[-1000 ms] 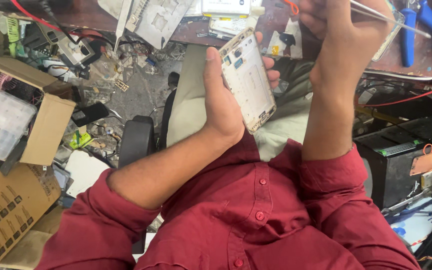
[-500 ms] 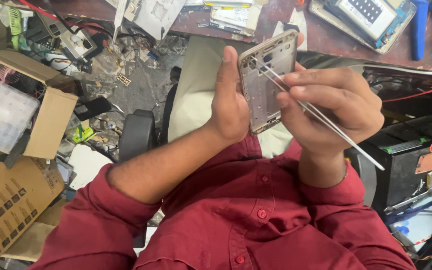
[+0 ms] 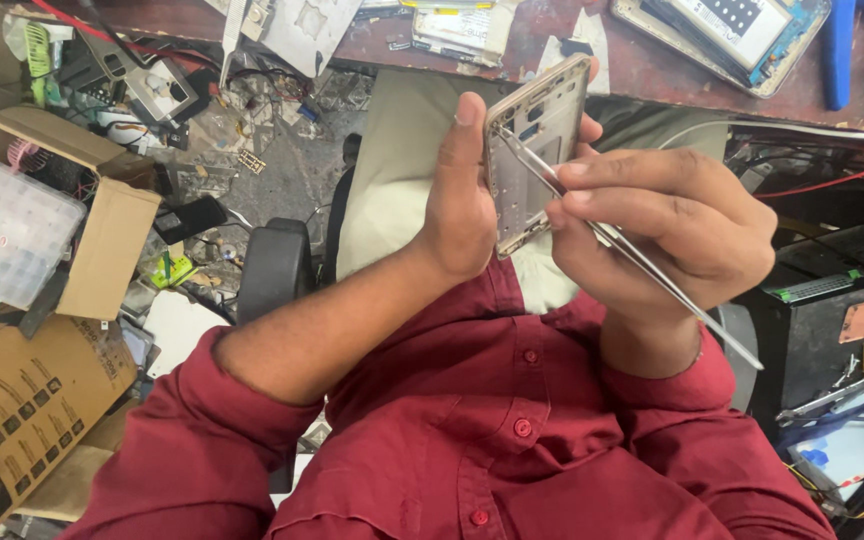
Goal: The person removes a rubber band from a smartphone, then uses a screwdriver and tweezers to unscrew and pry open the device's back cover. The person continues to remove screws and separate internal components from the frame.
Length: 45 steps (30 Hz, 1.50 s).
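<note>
The left hand (image 3: 462,205) is clamped round a phone frame (image 3: 537,150) held upright over the lap while the right hand (image 3: 667,225) pinches tweezers (image 3: 632,255), tips inside it; picking at a part, needing a steady tip.

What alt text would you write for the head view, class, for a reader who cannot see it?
A left hand holds a bare phone frame upright while the right hand probes it with metal tweezers, above a red shirt.
</note>
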### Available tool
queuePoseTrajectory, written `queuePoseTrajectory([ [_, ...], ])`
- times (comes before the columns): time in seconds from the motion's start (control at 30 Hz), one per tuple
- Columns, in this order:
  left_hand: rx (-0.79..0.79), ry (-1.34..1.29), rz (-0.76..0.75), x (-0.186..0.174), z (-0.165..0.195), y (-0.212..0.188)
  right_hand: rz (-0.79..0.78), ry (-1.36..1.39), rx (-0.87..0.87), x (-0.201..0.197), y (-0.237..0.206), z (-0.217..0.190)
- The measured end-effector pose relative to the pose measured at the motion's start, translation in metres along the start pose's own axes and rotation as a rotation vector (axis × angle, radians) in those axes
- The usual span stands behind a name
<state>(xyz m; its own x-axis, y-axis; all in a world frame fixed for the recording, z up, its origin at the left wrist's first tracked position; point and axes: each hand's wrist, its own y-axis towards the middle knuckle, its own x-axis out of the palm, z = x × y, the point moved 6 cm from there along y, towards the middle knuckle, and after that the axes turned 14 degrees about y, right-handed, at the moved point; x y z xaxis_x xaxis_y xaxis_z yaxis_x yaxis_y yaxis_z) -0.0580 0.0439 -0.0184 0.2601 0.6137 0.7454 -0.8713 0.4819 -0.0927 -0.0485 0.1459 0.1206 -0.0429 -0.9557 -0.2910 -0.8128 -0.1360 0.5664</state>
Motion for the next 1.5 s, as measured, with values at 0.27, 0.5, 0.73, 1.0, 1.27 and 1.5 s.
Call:
queuePoseTrajectory([
  [0.27,0.026,0.092,-0.010,0.000,0.002,0.000,-0.009,0.009,0.015,-0.005,0.001,-0.005],
  [0.5,0.035,0.097,-0.015,0.000,0.003,0.001,-0.003,0.017,0.021,-0.008,-0.002,-0.002],
  [0.73,0.021,0.075,-0.029,0.000,0.001,0.002,-0.010,-0.029,0.009,-0.012,-0.005,-0.001],
  [1.0,0.089,0.317,-0.005,0.001,0.010,0.001,-0.027,0.019,0.015,-0.014,-0.006,-0.003],
  [1.27,0.149,0.545,0.014,0.003,0.017,-0.002,-0.077,0.012,0.047,-0.018,0.000,-0.008],
  [1.5,0.051,0.389,0.048,0.005,0.013,-0.001,-0.074,0.101,-0.019,-0.009,0.006,-0.002],
])
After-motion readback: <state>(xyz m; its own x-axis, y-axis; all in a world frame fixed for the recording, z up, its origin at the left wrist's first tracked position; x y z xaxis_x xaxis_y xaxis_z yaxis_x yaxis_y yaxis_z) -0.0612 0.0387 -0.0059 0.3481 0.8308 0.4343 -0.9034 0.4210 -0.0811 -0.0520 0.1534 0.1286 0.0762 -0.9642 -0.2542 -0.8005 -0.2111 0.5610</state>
